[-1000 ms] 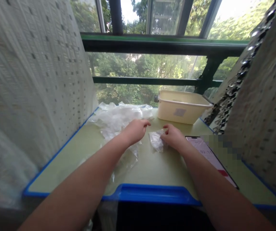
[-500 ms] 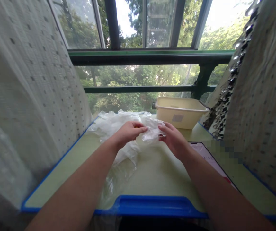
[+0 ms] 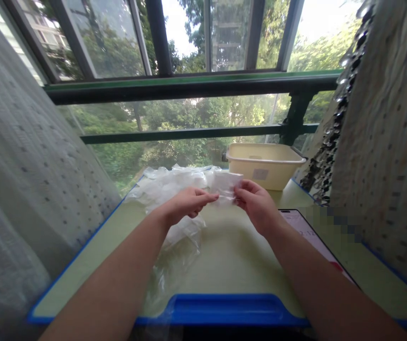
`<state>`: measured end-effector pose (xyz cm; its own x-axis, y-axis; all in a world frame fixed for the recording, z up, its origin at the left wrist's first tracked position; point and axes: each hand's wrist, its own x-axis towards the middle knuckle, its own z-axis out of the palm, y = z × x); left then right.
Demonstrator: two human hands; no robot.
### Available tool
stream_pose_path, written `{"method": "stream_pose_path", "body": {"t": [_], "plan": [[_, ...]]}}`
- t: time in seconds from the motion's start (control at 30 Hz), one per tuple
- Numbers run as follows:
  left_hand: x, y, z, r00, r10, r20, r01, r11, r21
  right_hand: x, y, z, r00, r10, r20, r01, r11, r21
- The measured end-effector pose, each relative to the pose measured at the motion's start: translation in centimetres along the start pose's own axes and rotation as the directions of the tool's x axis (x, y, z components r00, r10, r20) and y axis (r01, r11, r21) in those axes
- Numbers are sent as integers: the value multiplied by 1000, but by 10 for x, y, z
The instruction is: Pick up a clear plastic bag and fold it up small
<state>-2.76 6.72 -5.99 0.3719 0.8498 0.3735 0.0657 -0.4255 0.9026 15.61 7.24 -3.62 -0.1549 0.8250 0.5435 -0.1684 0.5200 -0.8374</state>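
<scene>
While my left hand (image 3: 185, 204) and right hand (image 3: 256, 204) each pinch one side of a small clear plastic bag (image 3: 226, 185), it hangs above the bench (image 3: 231, 255), near the pile of plastic bags (image 3: 169, 187).

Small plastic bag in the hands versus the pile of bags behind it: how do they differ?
The small plastic bag is single, lifted off the table and pinched between left hand and right hand. The pile of bags is many, crumpled, lying on the table. Both are clear plastic.

Small bag (image 3: 226, 184) thin clear crinkled plastic; tub (image 3: 265, 163) matt cream plastic; tabletop (image 3: 231, 255) smooth green
</scene>
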Motion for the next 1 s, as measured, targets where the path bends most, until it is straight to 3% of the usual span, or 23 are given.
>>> {"method": "stream_pose_path", "body": {"t": [0.1,0.27,0.4,0.57,0.67,0.8,1.0], "plan": [[-3,0,0,999,42,-23,-39,993,107,-1,0,0,1000,-23,-1,23,1000,-3],[3,-4,1,954,168,-249,-104,963,250,-6,1,1,980,15,197,2,996,-86],[11,-8,1,895,266,-358,-158,940,303,-5,4,1,998,26,61,-6,950,-312],[17,-14,-3,802,349,-485,-221,928,302,-4,3,-2,998,40,44,-20,925,-380],[17,-16,-3,823,321,-469,-179,930,322,-4,0,-3,1000,17,15,-13,964,-264],[15,-15,2,857,303,-417,-197,940,278,-7,-5,-3,990,83,111,-77,995,-63],[13,-11,10,909,228,-350,-198,973,121,-12,-3,2,963,109,245,-65,982,-180]]}}
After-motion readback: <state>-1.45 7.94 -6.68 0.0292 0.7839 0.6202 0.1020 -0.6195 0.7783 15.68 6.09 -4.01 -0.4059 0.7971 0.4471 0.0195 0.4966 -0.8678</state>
